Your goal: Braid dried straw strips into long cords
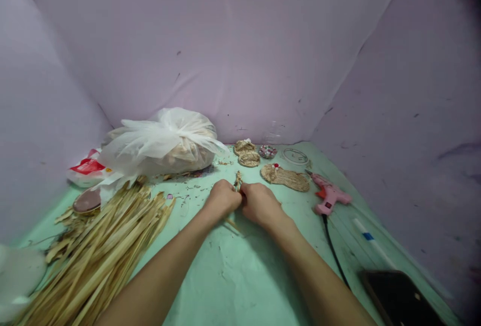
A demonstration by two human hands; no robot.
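Side by side at the middle of the table, my left hand and my right hand are both closed, knuckles nearly touching. Between them they grip a thin braid of dried plant fibre, its knotted end poking up above the fingers. A loose strip trails below the left hand. Most of the braid is hidden by the fingers. Just beyond the right hand lies a flat woven slipper sole with a red and a white bead on it. Another woven piece sits farther back.
Long dried leaf strips cover the left side, with a tied white plastic bag behind them. A pink glue gun, its cord and a dark phone lie at right. Beads in a container stand near the back wall.
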